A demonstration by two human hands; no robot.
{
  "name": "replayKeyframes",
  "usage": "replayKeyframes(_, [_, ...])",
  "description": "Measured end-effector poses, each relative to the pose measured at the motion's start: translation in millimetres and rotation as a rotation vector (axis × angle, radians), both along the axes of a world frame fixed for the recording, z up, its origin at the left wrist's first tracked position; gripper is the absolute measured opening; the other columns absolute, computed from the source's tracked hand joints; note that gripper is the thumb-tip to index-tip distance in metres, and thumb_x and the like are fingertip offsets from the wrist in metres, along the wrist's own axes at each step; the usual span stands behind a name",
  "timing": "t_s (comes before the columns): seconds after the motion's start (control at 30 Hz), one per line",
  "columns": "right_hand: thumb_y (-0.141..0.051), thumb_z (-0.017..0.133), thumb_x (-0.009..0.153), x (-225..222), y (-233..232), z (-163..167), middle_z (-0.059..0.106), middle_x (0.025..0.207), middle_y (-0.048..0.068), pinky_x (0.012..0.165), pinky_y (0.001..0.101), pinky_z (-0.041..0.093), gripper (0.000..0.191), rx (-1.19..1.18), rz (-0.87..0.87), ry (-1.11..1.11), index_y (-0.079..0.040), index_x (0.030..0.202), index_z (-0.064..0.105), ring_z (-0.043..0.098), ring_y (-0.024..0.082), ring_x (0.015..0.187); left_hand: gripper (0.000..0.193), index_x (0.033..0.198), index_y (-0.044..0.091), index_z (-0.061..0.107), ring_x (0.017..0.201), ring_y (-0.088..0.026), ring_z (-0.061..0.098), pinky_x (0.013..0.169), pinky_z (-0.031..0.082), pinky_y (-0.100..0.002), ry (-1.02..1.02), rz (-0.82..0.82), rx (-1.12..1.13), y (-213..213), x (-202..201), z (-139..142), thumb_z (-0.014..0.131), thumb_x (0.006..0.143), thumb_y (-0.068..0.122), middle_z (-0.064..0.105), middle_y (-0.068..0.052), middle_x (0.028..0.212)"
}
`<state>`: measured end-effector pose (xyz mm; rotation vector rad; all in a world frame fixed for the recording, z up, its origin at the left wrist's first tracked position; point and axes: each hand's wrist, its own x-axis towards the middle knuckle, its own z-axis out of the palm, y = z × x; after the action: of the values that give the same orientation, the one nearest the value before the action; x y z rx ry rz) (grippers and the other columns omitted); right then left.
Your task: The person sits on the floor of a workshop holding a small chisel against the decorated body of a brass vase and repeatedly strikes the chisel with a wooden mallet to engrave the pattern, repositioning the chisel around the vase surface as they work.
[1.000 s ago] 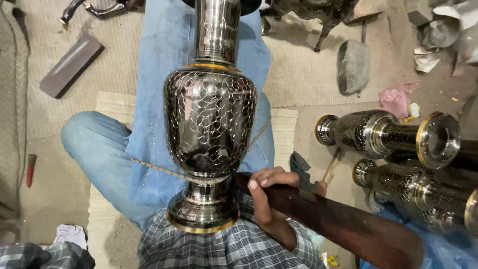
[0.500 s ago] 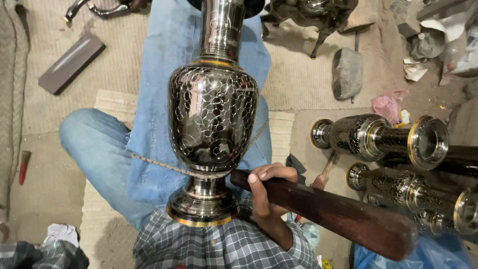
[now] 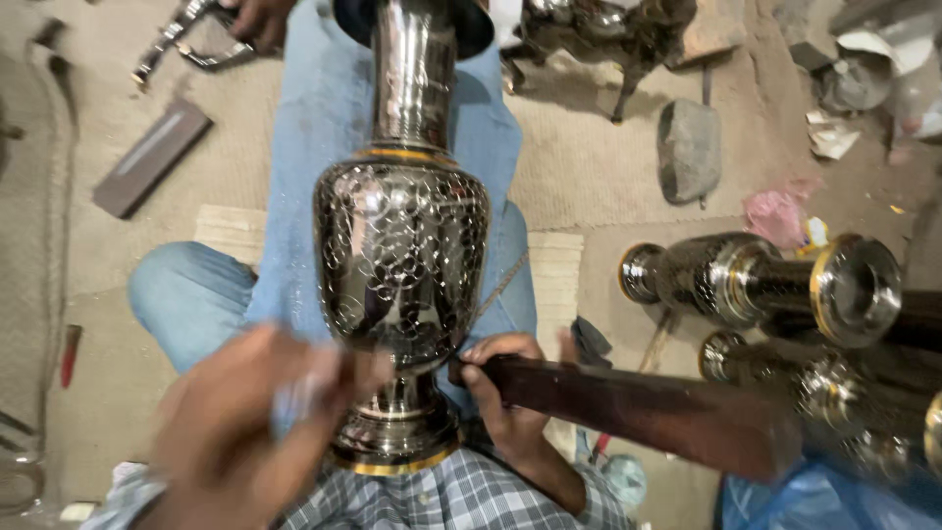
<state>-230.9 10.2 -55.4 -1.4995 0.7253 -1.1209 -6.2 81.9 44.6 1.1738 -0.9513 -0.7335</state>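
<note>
The engraved metal vase (image 3: pixel 402 265) lies along my lap, neck pointing away, foot against my belly. My right hand (image 3: pixel 510 397) is clamped around a dark wooden bar (image 3: pixel 638 407) just right of the stem. My left hand (image 3: pixel 250 427) is blurred near the foot, grip unclear.

Engraved metal vase (image 3: pixel 400 245) on lap, left hand (image 3: pixel 250 422) and right hand (image 3: pixel 502 378) beside its stem.
</note>
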Motion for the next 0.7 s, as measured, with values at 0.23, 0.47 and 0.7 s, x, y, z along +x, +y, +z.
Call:
replayKeyframes(0.23, [0.007,0.082,0.078,-39,-29,5,0.068,0.073,0.011,0.124,0.0463,0.034,0.03,0.012,0.044,0.462,-0.002,0.096,0.06,0.068,0.021,0.071,0.05,0.137,0.0,0.051,0.09,-0.009,0.072,0.072,0.06,-0.02,-0.009,0.094,0.123,-67,-11,-10,0.073,0.092,-0.007,0.075,-0.013,0.114])
replayKeyframes(0.47, [-0.004,0.082,0.08,-78,-80,39,0.07,0.085,0.005,0.078,0.029,0.057,0.053,0.167,0.001,0.41,0.004,0.125,0.054,0.07,0.014,0.078,0.05,0.135,0.0,0.053,0.081,-0.008,0.068,0.066,0.056,-0.019,-0.208,0.221,0.152,-75,-30,-15,0.078,0.092,-0.005,0.077,-0.012,0.108])
replayKeyframes(0.7, [0.002,0.083,0.082,-70,-120,89,0.071,0.1,0.01,0.082,0.0307,0.063,0.059,-0.06,0.021,0.518,0.006,0.131,0.05,0.073,0.016,0.091,0.048,0.142,0.002,0.048,0.082,-0.008,0.074,0.065,0.06,-0.018,-0.297,0.207,0.039,-72,-31,-17,0.072,0.101,-0.005,0.076,-0.012,0.117])
